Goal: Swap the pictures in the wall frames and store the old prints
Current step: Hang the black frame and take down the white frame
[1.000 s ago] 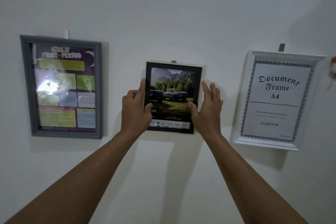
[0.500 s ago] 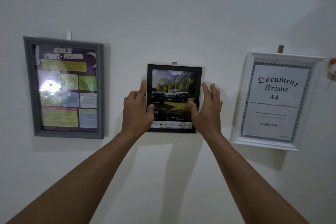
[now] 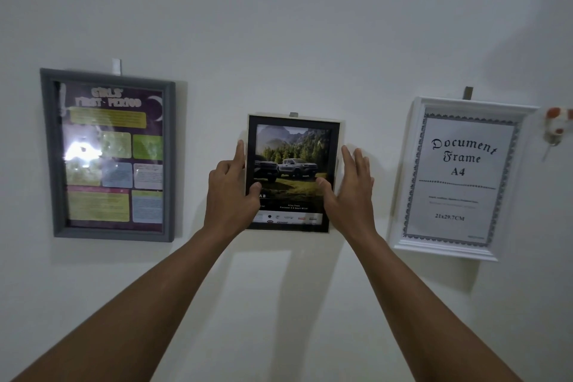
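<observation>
The plain white wall (image 3: 279,25) fills nearly everything in front of me. On its left hangs the biggest piece, a grey moulded frame (image 3: 46,152) holding a purple poster (image 3: 114,158) with green, yellow and blue panels and a bright glare on the glass. On the right hangs a white ornate frame (image 3: 443,250), tilted a little, with a white sheet (image 3: 459,170) printed "Document Frame A4" inside a patterned border.

Between them, well apart from both, is the smaller black picture frame (image 3: 291,119) with a cream outer rim, against the wall; its print (image 3: 294,164) shows two pickup trucks before trees and mountains.

My left hand (image 3: 229,192) grips that frame's left edge: thumb on the front glass, index finger up along the side, the other fingers curled. My right hand (image 3: 353,192) is at the right edge, thumb laid across the front, fingers straight and slightly spread beside the frame.

A small orange-and-white ornament (image 3: 558,124) sits at the far right. A short tab shows above each frame: grey frame's tab (image 3: 116,66), white frame's tab (image 3: 467,92), black frame's tab (image 3: 293,114).
</observation>
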Demonstrator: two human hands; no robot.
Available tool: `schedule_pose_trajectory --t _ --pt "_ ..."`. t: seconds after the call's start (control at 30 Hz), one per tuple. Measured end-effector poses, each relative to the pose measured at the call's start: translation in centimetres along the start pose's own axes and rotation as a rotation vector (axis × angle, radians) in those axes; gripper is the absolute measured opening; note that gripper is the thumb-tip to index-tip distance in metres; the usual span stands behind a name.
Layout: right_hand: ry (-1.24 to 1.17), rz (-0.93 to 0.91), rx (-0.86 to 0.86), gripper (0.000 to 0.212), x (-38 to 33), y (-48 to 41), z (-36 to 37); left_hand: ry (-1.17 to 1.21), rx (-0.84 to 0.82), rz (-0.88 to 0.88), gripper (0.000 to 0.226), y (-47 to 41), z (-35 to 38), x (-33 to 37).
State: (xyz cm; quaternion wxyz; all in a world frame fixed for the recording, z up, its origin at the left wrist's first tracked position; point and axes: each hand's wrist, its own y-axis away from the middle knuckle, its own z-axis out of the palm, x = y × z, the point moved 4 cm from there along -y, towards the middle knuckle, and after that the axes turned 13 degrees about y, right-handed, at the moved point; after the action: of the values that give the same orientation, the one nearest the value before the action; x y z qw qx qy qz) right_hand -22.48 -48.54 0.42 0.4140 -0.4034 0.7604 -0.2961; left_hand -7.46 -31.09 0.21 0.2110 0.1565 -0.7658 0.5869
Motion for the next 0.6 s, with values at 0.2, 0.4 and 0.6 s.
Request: schedule_pose_trajectory --t 0.2,0.4,0.6 --pt "-0.051 0.003 -0.006 0.072 -0.5 0.3 -1.6 0.074 0.07 0.013 0.084 0.2 -1.1 0.5" --pt "0.019 0.01 -0.041 0.067 -1.4 2.1 -5.3 0.097 0.041 0.161 0.062 1.6 -1.9 5.1" --pt "0.135 0.155 -0.07 0.06 1.2 3.6 -11.2 0.316 -0.232 0.186 0.041 2.7 1.7 10.6"
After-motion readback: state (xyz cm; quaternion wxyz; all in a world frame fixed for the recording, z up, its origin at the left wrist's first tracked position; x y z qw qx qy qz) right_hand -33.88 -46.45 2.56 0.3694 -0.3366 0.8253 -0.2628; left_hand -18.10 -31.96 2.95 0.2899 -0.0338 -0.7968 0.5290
